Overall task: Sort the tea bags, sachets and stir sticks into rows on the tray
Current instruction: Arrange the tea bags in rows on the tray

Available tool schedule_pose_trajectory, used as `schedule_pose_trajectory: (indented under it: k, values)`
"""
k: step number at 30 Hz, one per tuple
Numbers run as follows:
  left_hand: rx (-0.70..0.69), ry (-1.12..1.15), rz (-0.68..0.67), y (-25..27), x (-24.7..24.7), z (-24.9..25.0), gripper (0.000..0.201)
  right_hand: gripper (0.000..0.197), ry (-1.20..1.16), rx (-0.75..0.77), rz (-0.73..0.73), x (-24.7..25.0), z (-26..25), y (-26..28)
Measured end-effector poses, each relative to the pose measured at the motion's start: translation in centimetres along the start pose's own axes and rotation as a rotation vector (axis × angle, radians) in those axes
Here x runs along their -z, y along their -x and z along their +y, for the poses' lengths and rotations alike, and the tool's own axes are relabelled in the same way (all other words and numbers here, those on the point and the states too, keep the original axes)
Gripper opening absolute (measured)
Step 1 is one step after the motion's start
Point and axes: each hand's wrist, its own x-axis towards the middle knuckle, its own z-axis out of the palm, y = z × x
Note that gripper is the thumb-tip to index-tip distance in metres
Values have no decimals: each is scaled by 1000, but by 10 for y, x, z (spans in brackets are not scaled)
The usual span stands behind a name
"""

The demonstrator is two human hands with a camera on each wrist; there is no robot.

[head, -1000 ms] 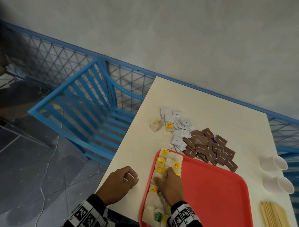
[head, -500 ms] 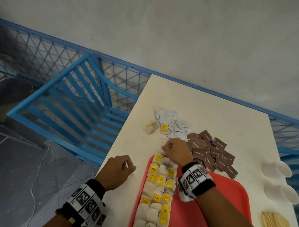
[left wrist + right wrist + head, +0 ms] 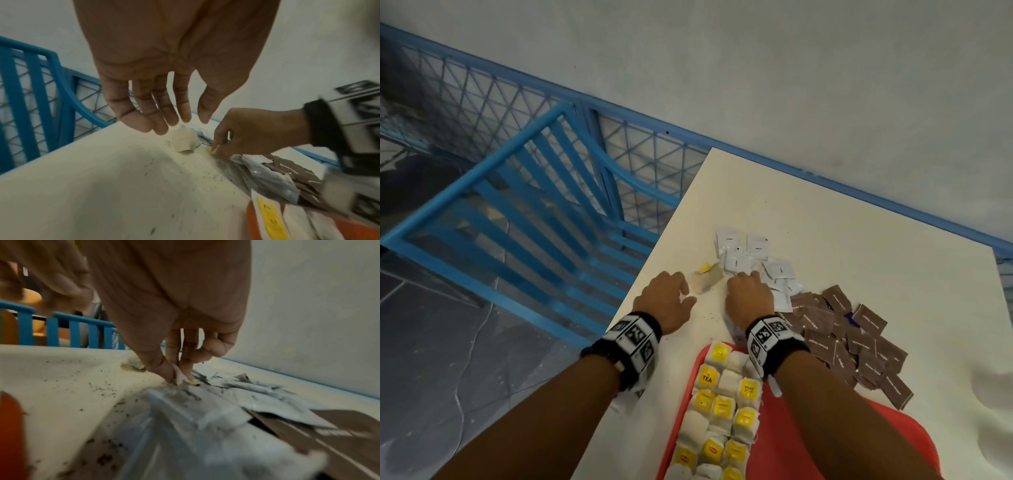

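Your right hand (image 3: pixel 174 337) pinches a tea bag (image 3: pixel 180 378) (yellow tag) beside the white sachets (image 3: pixel 753 260). Your left hand (image 3: pixel 666 298) hangs loose and holds nothing, just beside another tea bag (image 3: pixel 707 279).

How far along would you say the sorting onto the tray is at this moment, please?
Done: rows of yellow-tagged tea bags fill the red plastic tray's left side. In hand: the right hand pinches another tea bag on the table; the left hand hangs open near a loose beige tea bag. Left: white sachets and brown sachets lie unsorted on the table; no stir sticks in view.
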Motion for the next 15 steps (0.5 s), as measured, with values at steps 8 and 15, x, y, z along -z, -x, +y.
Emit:
schedule_pose_trajectory:
  k: [8,15]
  values:
    - [47,-126,-69,-81,-32,48,74,14,-695,-131,339,31,57,75]
    - [-3,-166,-106,-82,-52,29,40,21,-961,-261,384,31,87,147]
